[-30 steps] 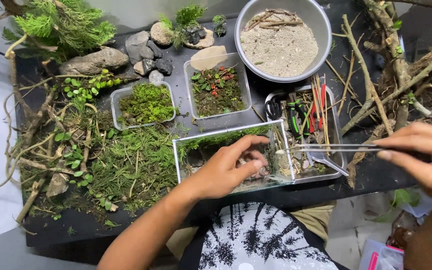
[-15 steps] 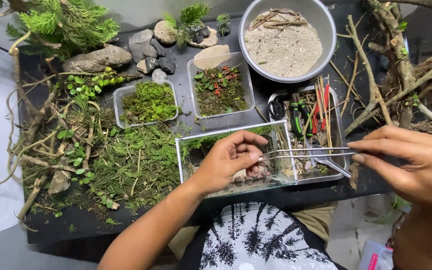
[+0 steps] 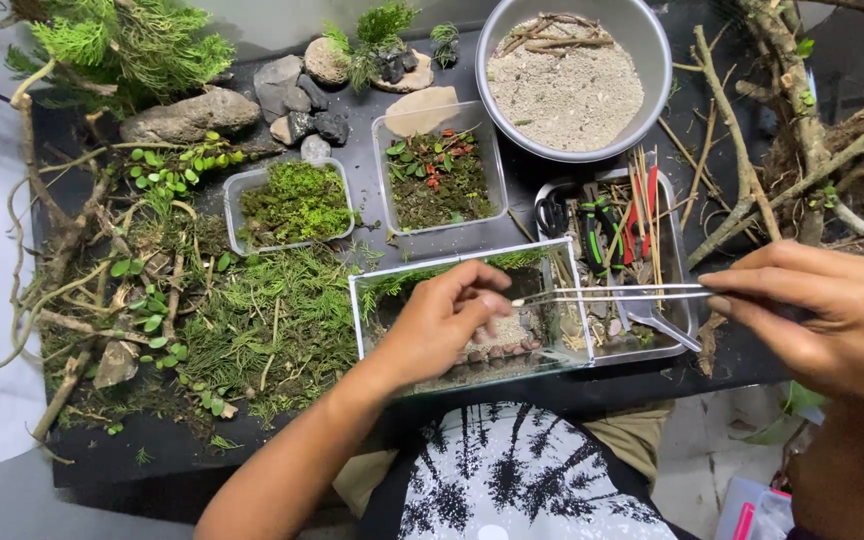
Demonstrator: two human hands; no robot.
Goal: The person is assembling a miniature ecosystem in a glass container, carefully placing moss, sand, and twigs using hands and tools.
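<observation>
From my feed, I see the left hand [image 3: 444, 322] reaching down into the glass tank [image 3: 367, 320], a clear rectangular box sitting at the near edge of the dark tabletop [image 3: 372, 190]. Its fingers are curled narrow, thumb and forefinger pinched together right at the tip of the long metal tweezers [image 3: 612, 293]; whether anything small sits between them I cannot tell. The right hand [image 3: 832, 320] is closed around the far end of those tweezers, holding them nearly level so they span from the right, over the metal tray of tools [image 3: 677, 330], across the tank's right wall and into the tank. So the tweezers lie between my two hands, touching both. Under the left hand, small reddish-brown pebbles [image 3: 497, 352] line the tank floor.

Behind the tank stand two plastic tubs, one of bright moss [image 3: 295, 203], one of small-leaved red and green plants [image 3: 442, 178]. A round metal bowl of sand [image 3: 572, 85] sits beyond the tray, and rocks [image 3: 192, 115] lie at the far left.
</observation>
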